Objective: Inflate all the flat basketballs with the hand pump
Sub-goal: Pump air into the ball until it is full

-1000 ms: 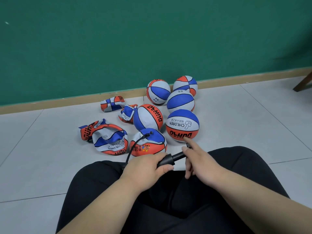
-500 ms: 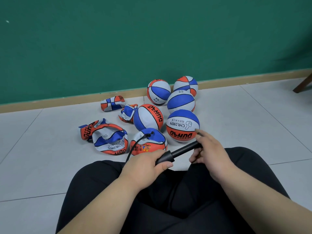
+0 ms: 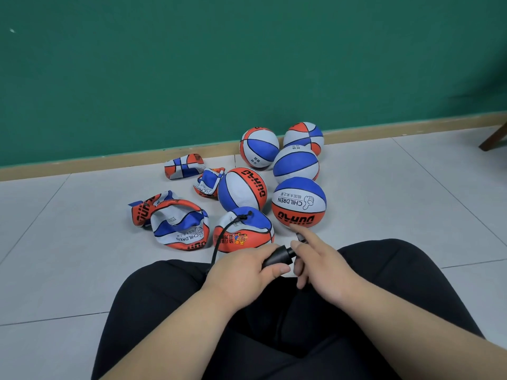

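Note:
My left hand (image 3: 244, 266) grips the black barrel of the hand pump (image 3: 279, 255) over my lap. My right hand (image 3: 322, 266) holds the pump's handle close against the barrel, index finger stretched forward. The black hose (image 3: 223, 237) runs from the pump up to the valve of a half-filled red, white and blue basketball (image 3: 242, 231) just ahead of my knees. Several flat, crumpled basketballs lie to its left, the nearest one (image 3: 179, 226) bowl-shaped. Several round inflated basketballs (image 3: 299, 202) sit to the right and behind.
My crossed legs in black trousers (image 3: 384, 283) fill the foreground on a grey tiled floor (image 3: 68, 242). A green wall (image 3: 219, 64) with a wooden skirting board stands behind the balls. A dark chair leg (image 3: 493, 138) shows at the far right.
My right hand pulled the pump handle out to the right, then pushed it back in against the barrel. My left hand and the balls stayed put.

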